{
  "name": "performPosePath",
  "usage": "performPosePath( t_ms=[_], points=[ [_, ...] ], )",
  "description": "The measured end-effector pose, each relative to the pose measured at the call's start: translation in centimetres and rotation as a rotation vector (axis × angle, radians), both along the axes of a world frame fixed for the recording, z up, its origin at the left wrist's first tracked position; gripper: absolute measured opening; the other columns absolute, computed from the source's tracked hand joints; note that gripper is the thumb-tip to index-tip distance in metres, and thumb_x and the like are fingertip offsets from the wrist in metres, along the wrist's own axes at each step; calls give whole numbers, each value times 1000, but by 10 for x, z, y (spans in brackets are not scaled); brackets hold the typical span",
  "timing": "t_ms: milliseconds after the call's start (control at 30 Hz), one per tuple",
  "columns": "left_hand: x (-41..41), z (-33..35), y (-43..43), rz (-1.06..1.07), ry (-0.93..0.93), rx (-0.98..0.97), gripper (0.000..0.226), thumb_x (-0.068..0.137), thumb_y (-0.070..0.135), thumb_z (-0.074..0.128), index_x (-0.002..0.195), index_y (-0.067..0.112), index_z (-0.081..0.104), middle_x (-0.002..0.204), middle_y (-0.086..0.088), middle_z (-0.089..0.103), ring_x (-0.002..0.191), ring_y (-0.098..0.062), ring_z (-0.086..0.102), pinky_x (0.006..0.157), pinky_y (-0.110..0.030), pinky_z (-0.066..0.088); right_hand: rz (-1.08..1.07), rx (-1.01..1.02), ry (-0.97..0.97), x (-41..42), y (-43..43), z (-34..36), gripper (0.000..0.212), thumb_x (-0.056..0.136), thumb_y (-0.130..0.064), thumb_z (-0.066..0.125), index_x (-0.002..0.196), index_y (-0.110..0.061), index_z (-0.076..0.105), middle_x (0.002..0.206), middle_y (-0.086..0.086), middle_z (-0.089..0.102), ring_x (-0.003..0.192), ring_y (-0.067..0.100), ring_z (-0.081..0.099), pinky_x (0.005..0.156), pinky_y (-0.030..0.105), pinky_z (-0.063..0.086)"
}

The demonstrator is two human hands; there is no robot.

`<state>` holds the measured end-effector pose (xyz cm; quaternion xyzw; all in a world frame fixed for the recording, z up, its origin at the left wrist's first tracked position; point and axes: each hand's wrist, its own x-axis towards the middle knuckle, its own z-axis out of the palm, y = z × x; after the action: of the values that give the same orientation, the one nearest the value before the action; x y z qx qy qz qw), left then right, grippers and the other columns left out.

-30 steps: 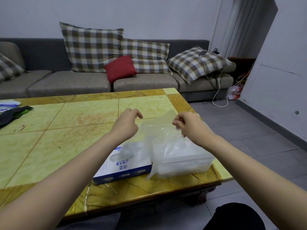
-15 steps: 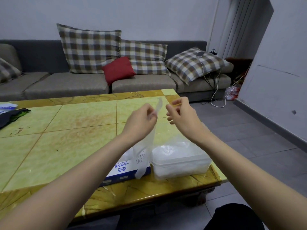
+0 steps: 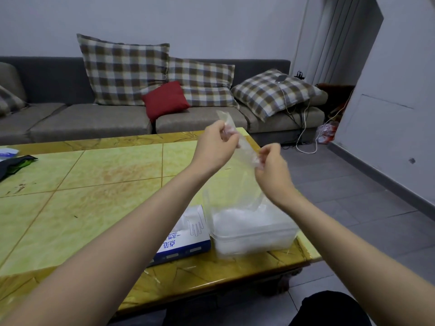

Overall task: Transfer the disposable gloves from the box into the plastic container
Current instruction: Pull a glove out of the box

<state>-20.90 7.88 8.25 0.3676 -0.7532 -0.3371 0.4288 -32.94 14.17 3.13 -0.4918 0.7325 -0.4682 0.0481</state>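
Observation:
A clear disposable glove (image 3: 237, 182) hangs in the air above the table's front right corner. My left hand (image 3: 217, 143) pinches its upper end and my right hand (image 3: 270, 164) pinches it a little lower to the right. The glove's lower part droops toward the clear plastic container (image 3: 253, 234), which holds a heap of clear gloves. A white and blue glove box (image 3: 186, 236) lies just left of the container, partly hidden behind my left forearm.
The yellow-green tiled table (image 3: 94, 189) has a dark bag (image 3: 14, 162) at its far left edge. A grey sofa (image 3: 94, 118) with checked cushions and a red cushion (image 3: 164, 100) stands behind. Cables (image 3: 303, 135) trail on the floor at the right.
Both hands rose from the box and container, came together, then drew apart with the glove stretched between them. The left hand is now higher, the right lower.

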Motion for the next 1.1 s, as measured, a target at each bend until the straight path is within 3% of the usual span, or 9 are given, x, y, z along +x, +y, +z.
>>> performPosePath(
  t_ms=[133,233,367,500,633,767,900,1000,1100],
  points=[
    [0,9,5,-59,177,-14,8,93,9,52,88,2,54,75,-4,67,71,-15,66,73,-27,52,-77,-172,206,-16,8,15,41,75,20,44,105,-8,46,96,-2,47,93,23,47,74,37,41],
    [8,-9,2,-40,162,26,9,92,8,53,87,1,53,72,-4,65,61,-4,62,64,-24,50,-42,-195,357,-22,14,5,48,65,26,39,101,-4,50,95,2,49,90,26,47,71,41,41],
    [21,-59,-7,59,-189,77,6,88,16,54,87,18,59,65,7,65,67,-9,62,65,-26,46,105,-36,523,-40,15,-28,44,64,26,41,85,-9,55,86,-3,48,86,25,48,64,34,35],
    [24,-92,-7,64,-612,22,13,89,28,53,100,23,56,80,5,68,85,-18,63,87,-35,43,254,244,661,-52,12,-49,41,74,19,45,81,-19,59,85,-4,53,91,21,54,64,24,28],
    [14,-101,-5,108,-982,-197,38,90,31,53,122,12,43,95,-1,64,94,-23,59,88,-35,32,320,538,620,-56,5,-58,42,84,14,38,100,-16,64,110,0,61,104,17,56,70,21,34],
    [5,-106,-1,144,-1147,-264,56,88,18,55,133,6,25,107,-6,57,102,-25,51,87,-36,32,356,695,546,-62,-1,-66,50,83,17,34,99,-17,66,112,0,63,105,17,59,73,22,42],
    [-2,-104,3,190,-998,-392,52,82,3,53,127,8,28,118,-9,39,102,-24,42,80,-30,31,435,772,467,-67,-5,-73,51,81,18,32,96,-15,68,107,2,66,102,16,62,82,25,50],
    [-9,-102,2,-27,-819,-434,29,86,-3,46,110,12,45,109,-5,46,94,-23,47,75,-29,36,485,830,424,-68,-6,-76,47,83,16,34,96,-11,69,106,3,67,100,15,62,87,25,50],
    [-19,-108,-3,-316,-1023,-331,26,96,12,46,122,16,49,121,-6,46,106,-26,50,79,-32,40,518,924,380,-67,-8,-79,42,84,14,40,101,-11,68,109,4,66,99,15,60,87,22,48]
  ],
)
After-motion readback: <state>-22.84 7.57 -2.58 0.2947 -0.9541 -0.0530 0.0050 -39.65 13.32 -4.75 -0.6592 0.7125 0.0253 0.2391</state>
